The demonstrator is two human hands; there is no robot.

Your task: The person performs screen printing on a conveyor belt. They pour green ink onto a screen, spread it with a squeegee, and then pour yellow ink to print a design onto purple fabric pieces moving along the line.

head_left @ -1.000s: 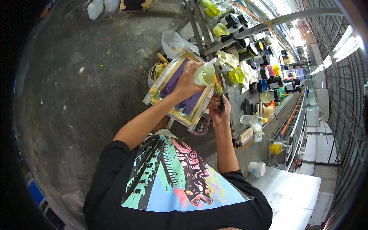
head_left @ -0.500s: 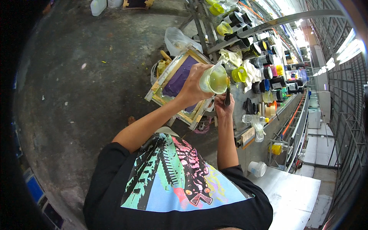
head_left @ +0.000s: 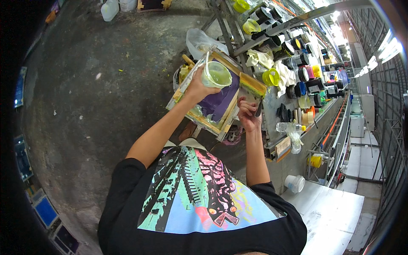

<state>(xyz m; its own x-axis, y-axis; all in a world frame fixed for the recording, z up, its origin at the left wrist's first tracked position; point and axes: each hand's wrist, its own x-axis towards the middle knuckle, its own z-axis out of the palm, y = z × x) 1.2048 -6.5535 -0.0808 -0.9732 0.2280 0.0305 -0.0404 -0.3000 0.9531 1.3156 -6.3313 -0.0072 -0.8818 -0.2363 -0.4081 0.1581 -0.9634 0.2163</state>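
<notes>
My left hand (head_left: 200, 87) grips a translucent tub (head_left: 216, 74) of pale green liquid, with a thin light strip standing up from its rim. To its right, my right hand (head_left: 247, 114) has its fingers curled on a wide flat scraper (head_left: 252, 86), smeared yellow along its far end and dark along one side. Both are over or beside a wooden-framed screen (head_left: 180, 98) with a purple middle (head_left: 225, 102) and greenish smears near the lower end. The tub hides part of the screen.
Many ink tubs (head_left: 315, 85), white rags (head_left: 282, 77) and bottles (head_left: 289, 127) crowd the bench at right. A clear plastic bag (head_left: 199, 42) lies beyond the screen. A white bucket (head_left: 294, 182) stands low right. Jugs (head_left: 109, 9) and framed screens (head_left: 46, 211) are at the floor's edges.
My left hand has moved left and up with the tub, away from the scraper. My right hand has risen slightly, turning the scraper so its broad yellow-smeared face shows.
</notes>
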